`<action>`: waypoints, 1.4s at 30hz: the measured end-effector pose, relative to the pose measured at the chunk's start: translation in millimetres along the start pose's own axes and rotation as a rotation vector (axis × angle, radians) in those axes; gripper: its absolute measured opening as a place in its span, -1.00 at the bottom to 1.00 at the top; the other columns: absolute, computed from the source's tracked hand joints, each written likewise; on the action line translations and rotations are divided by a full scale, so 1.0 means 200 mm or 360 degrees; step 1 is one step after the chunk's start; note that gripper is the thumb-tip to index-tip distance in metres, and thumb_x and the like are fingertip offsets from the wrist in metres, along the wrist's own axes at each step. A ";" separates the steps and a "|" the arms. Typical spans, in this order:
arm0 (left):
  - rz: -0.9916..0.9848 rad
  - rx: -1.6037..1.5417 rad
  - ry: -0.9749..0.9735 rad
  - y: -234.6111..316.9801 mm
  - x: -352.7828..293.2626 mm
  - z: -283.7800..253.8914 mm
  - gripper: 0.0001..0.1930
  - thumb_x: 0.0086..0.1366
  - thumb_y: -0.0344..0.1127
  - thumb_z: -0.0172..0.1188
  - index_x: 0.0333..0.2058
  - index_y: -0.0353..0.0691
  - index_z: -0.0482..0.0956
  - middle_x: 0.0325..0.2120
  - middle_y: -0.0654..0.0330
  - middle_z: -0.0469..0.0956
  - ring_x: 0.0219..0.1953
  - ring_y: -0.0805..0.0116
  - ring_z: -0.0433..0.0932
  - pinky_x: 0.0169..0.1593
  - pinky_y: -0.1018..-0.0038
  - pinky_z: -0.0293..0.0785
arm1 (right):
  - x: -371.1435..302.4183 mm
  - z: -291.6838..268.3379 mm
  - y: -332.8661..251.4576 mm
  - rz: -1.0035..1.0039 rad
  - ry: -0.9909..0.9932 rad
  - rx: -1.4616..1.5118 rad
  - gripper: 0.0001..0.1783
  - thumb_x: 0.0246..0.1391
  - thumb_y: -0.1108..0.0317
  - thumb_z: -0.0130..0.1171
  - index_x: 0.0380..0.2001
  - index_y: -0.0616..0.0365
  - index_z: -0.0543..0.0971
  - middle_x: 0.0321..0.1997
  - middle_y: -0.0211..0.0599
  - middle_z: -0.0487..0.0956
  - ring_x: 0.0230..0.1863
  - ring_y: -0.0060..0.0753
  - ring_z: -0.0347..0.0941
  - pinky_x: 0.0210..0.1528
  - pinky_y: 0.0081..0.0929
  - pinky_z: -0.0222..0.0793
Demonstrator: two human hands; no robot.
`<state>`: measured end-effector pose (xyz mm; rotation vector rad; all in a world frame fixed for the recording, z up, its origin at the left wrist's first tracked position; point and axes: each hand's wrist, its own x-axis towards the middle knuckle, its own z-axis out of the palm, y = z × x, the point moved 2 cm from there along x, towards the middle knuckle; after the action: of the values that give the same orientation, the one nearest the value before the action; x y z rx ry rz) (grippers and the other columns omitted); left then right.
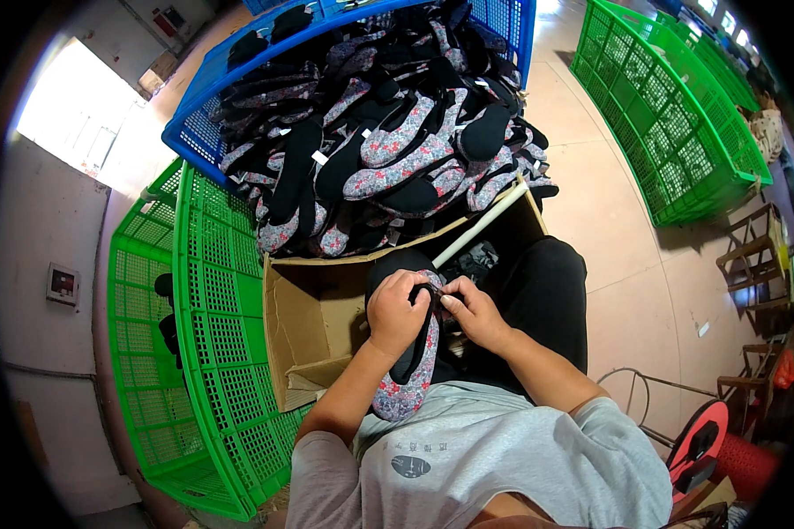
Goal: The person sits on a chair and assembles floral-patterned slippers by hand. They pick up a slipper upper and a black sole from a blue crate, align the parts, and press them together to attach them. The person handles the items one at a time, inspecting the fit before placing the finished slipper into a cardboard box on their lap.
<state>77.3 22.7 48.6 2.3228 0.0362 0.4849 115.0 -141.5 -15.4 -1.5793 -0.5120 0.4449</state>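
A floral slipper (406, 391) in grey and pink with a black lining lies over my lap, its far end up between my hands. My left hand (399, 310) is closed on the slipper's far end, fingers curled over its edge. Close beside it, my right hand (473, 312) pinches at the same edge, thumb and forefinger together. Whatever small thing is between those right fingertips, besides the slipper's edge, is too small to make out. Past my hands, a big heap of similar slippers (397, 150) spills toward me from a blue crate (194, 123).
An opened cardboard box (293, 309) stands before my knees, a pale rod (481, 225) slanting across it. Green plastic crates stand at left (229, 353) and far right (670, 115). Wooden stools (759, 256) and a red and black round object (699, 448) are at right.
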 end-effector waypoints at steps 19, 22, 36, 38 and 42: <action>0.0005 0.0102 0.0021 0.01 -0.01 0.01 -0.88 0.05 -0.47 0.23 -0.38 -0.27 0.60 -0.37 0.09 0.61 -0.28 0.05 0.60 -0.18 0.27 0.52 | -0.01 0.03 -0.01 -0.0022 0.0111 -0.0073 -0.82 0.32 0.31 0.07 -0.17 0.20 0.44 -0.38 -0.22 0.59 -0.39 -0.39 0.56 -0.30 -0.43 0.45; -0.0011 0.0122 0.0001 0.01 -0.01 0.01 -0.88 0.04 -0.46 0.23 -0.38 -0.26 0.60 -0.37 0.10 0.61 -0.27 0.05 0.60 -0.18 0.27 0.52 | -0.01 0.04 0.00 -0.0020 0.0133 -0.0070 -0.83 0.32 0.31 0.07 -0.18 0.20 0.44 -0.40 -0.23 0.58 -0.40 -0.40 0.55 -0.30 -0.44 0.44; -0.0020 0.0139 -0.0016 0.02 0.00 0.01 -0.88 0.04 -0.46 0.22 -0.38 -0.26 0.60 -0.37 0.09 0.61 -0.26 0.04 0.59 -0.17 0.26 0.52 | -0.03 0.05 -0.01 0.0022 0.0193 -0.0107 -0.81 0.32 0.28 0.08 -0.20 0.19 0.45 -0.43 -0.24 0.58 -0.41 -0.36 0.54 -0.31 -0.39 0.43; -0.0021 0.0142 -0.0020 0.02 0.00 0.01 -0.88 0.04 -0.46 0.22 -0.38 -0.26 0.60 -0.37 0.09 0.61 -0.27 0.04 0.59 -0.17 0.26 0.51 | -0.03 0.05 -0.02 0.0008 0.0208 -0.0112 -0.82 0.32 0.28 0.07 -0.20 0.19 0.45 -0.43 -0.23 0.59 -0.41 -0.34 0.55 -0.31 -0.38 0.43; -0.0011 0.0136 -0.0011 0.02 0.00 0.01 -0.88 0.04 -0.46 0.22 -0.39 -0.27 0.59 -0.38 0.08 0.61 -0.27 0.03 0.59 -0.18 0.25 0.51 | -0.03 0.06 0.01 0.0026 0.0214 -0.0031 -0.81 0.34 0.27 0.06 -0.20 0.19 0.45 -0.42 -0.30 0.56 -0.41 -0.44 0.51 -0.32 -0.45 0.41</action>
<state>76.9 18.1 49.8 2.4072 0.0630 0.4805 104.6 -135.3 -17.5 -1.6207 -0.4020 0.3442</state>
